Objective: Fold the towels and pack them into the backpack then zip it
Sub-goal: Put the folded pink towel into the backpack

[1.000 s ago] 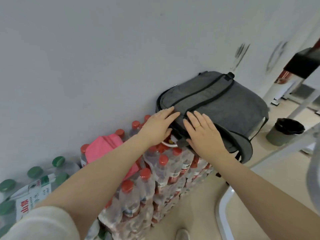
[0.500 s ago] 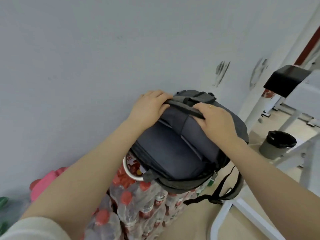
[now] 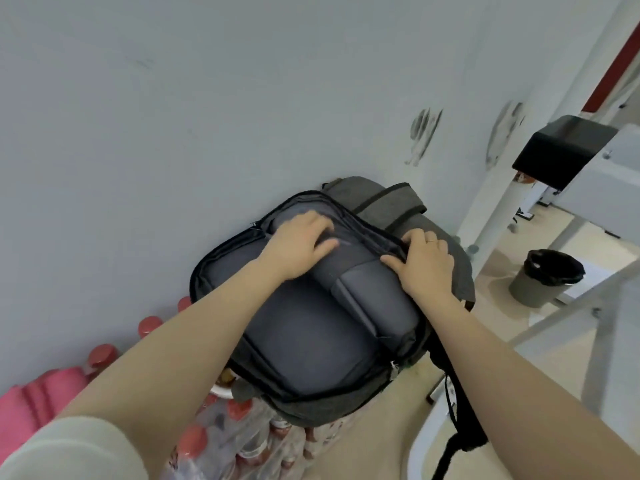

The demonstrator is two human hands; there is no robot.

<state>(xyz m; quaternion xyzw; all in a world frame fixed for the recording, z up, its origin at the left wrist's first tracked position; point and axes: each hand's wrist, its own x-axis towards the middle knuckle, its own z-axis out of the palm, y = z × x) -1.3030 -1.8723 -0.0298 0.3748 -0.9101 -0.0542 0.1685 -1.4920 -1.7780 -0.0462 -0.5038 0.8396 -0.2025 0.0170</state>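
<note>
Backpack (image 3: 311, 327), grey, unzipped and lying open atop a stack of red-capped bottle packs (image 3: 242, 441) against the wall (image 3: 173, 116). Left hand (image 3: 299, 242) rests flat, fingers spread, on the inner lining; right hand (image 3: 424, 263) pinches the opening's edge. Pink towel (image 3: 31, 407) lies left; bin (image 3: 543, 277) stands right.

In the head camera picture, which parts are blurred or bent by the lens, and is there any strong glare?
Head view: the left hand is slightly motion-blurred on the open backpack; the pink towel and bottles at the lower edge are soft; the white frame looks tilted by the wide lens; lighting is even, no strong glare.
</note>
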